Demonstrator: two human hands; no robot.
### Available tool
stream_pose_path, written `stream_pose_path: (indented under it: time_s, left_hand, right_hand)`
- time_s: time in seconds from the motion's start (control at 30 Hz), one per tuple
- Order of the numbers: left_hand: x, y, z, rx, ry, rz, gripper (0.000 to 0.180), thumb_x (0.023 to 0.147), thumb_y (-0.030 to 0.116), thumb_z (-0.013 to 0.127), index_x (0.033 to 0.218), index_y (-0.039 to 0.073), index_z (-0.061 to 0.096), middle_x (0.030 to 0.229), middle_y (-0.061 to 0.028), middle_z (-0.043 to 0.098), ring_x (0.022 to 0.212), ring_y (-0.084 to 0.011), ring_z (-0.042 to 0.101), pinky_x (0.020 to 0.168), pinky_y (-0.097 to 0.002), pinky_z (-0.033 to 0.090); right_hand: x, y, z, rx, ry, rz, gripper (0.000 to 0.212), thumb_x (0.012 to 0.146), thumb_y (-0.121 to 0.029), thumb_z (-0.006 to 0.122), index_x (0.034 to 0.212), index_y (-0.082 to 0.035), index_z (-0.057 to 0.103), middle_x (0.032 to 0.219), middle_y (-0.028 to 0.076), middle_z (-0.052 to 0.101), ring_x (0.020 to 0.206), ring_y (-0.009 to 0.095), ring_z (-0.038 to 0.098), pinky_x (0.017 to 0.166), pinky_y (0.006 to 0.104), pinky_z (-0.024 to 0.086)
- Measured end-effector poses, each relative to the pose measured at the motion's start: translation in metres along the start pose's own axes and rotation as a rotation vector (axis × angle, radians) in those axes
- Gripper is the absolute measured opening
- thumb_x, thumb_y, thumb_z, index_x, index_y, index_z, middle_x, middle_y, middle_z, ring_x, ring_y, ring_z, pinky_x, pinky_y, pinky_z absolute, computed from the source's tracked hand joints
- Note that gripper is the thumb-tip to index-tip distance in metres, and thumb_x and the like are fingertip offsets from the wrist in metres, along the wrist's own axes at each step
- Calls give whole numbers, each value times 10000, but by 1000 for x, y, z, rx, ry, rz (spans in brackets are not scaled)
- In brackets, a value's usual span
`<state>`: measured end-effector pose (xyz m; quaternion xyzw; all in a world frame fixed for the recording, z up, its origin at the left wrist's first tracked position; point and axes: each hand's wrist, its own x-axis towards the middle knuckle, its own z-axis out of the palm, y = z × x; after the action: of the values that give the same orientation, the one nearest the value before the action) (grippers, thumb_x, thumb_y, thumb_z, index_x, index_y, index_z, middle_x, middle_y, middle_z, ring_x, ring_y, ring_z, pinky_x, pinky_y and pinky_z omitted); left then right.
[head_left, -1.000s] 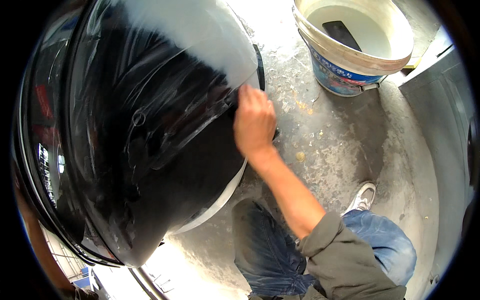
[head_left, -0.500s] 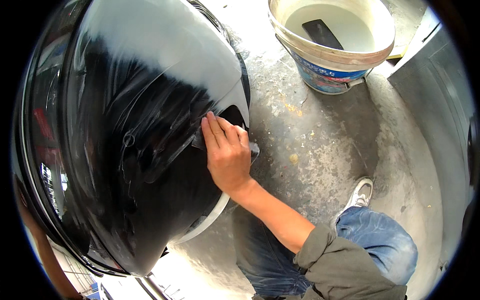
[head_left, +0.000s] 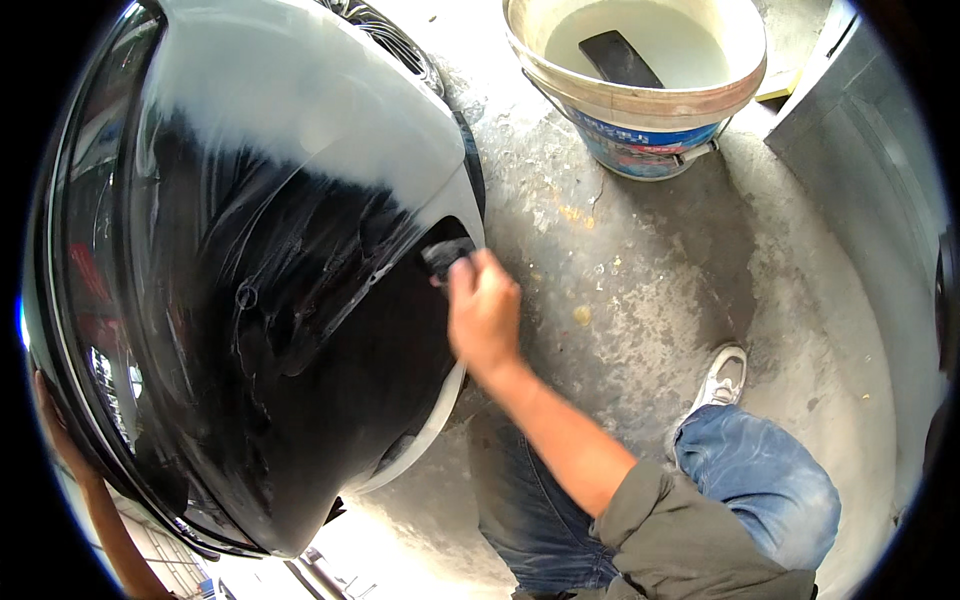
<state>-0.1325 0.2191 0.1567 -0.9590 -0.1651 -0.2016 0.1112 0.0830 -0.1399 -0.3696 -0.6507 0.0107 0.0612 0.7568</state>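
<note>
A black car bumper [head_left: 330, 330] with a whitish-grey primed area [head_left: 320, 80] fills the left half; wet pale streaks run over its black part. My right hand [head_left: 484, 310], a little blurred, is closed on a dark, folded sheet of sandpaper [head_left: 447, 258]. It is at the bumper's right edge, by a dark opening. At the far left rim, my left hand [head_left: 62, 435] lies along the outer side of the car body, fingers stretched out; only part of it shows.
A bucket [head_left: 640, 95] of cloudy water stands at the upper right, with a black flat block [head_left: 620, 60] in it. The concrete floor [head_left: 640, 300] is stained and partly wet. A grey panel [head_left: 860, 150] rises on the right. My shoe [head_left: 722, 375] is on the floor.
My right hand has moved right, off the streaked surface to the bumper's edge, fingers now pinching the sandpaper rather than lying flat over it. The view has shifted slightly.
</note>
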Motion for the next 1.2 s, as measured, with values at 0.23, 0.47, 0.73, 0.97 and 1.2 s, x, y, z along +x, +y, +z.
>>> stream_pose_path:
  time_s: [0.23,0.47,0.73,0.97,1.2]
  left_hand:
    - [3,47,25,33,34,48,601,1134,422,261,1646,109,216,1708,-93,225,1582,-248,176,1303,-434,115]
    - [-2,18,7,-167,50,-91,580,1128,403,253,1631,113,275,1688,-84,277,1564,-252,230,1297,-437,160]
    - [-6,37,7,91,1,73,590,1123,417,293,1632,121,262,1678,-114,275,1552,-290,251,1289,-468,191]
    - [-7,66,26,12,28,46,581,1117,397,297,1623,111,289,1680,-136,276,1557,-305,245,1283,-486,201]
    - [-9,87,31,-270,136,-242,583,1118,440,283,1629,157,280,1697,-107,238,1573,-281,203,1291,-494,166]
  right_hand:
    - [84,49,14,228,-33,362,321,831,-291,798,922,9,732,831,139,758,786,276,746,732,411,566]
    - [20,-17,21,251,-204,146,331,830,-222,811,961,61,701,931,275,728,909,429,713,774,479,548]
    - [128,102,2,747,-51,752,183,796,-122,736,889,35,730,851,128,719,757,214,686,679,411,548]
    - [192,146,23,243,-80,710,179,806,-133,732,879,29,750,825,130,731,706,222,687,668,424,563]
    - [195,56,7,-339,-159,531,266,796,-192,724,958,14,765,1072,267,741,1044,390,731,913,445,584]
